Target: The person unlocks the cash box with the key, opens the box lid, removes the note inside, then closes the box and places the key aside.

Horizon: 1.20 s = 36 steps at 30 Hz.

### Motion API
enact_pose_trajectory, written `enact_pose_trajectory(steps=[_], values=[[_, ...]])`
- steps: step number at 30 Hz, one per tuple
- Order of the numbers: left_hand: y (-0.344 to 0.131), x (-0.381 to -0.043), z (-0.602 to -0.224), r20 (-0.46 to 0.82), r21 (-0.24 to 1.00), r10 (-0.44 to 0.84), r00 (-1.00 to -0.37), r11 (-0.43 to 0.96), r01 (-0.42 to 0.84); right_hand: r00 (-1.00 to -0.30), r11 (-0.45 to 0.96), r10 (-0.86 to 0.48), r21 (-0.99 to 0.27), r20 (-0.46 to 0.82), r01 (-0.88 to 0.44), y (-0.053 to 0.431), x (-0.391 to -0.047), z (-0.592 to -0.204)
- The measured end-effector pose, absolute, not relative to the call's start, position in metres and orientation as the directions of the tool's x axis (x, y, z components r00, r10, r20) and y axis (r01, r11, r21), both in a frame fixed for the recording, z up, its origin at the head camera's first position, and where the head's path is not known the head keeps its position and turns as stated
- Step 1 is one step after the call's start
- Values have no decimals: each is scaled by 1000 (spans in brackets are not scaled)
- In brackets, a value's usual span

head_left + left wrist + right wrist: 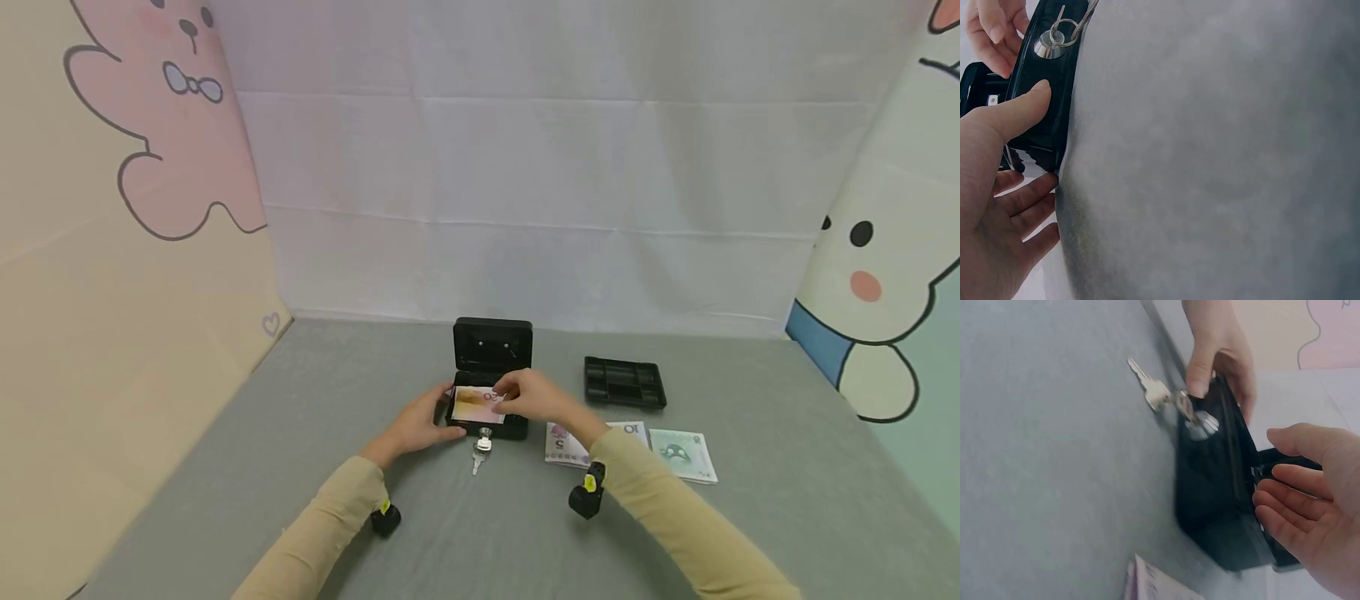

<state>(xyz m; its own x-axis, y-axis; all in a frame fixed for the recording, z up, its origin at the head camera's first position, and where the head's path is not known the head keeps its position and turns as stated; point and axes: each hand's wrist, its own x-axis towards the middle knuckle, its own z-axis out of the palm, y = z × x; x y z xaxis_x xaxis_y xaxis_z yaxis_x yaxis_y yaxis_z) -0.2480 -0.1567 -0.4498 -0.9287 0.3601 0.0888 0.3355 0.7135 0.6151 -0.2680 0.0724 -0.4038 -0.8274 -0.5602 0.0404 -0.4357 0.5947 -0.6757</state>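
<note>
A small black cash box (513, 429) stands with its lid (492, 343) raised. My left hand (417, 423) holds its front left corner, thumb on the front wall and fingers along the side. An orange and pink banknote (472, 405) lies in the box. Over the box's right part is my right hand (534, 395), its fingertips at the note's right edge. In the right wrist view, thumb and fingers stand apart with no note visible between them. A silver lock (1049, 47) on the front wall carries a key ring, from which a key (1155, 391) hangs.
Right of the box lies a black compartment tray (625, 383). Purple-toned banknotes (564, 447) lie partly under the right forearm, with green banknotes (684, 456) beside them. A white cloth backdrop (525, 167) rises behind the grey tabletop (360, 367).
</note>
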Motion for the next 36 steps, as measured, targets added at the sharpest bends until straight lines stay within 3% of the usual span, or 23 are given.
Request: enact_pose_trajectory(steps=[14, 24, 31, 36], values=[[-156, -248, -449, 84, 599, 375, -923, 721, 348, -835, 594, -540, -657, 103, -465, 54, -272, -424], [-156, -247, -446, 83, 619, 355, -931, 714, 328, -840, 684, -527, -524, 125, -507, 44, -275, -427], [-160, -248, -452, 128, 606, 399, -908, 694, 390, -839, 718, -531, -463, 117, -519, 42, -275, -430], [-157, -247, -447, 74, 609, 367, -927, 719, 333, -844, 709, -520, -484, 134, -513, 42, -274, -429]])
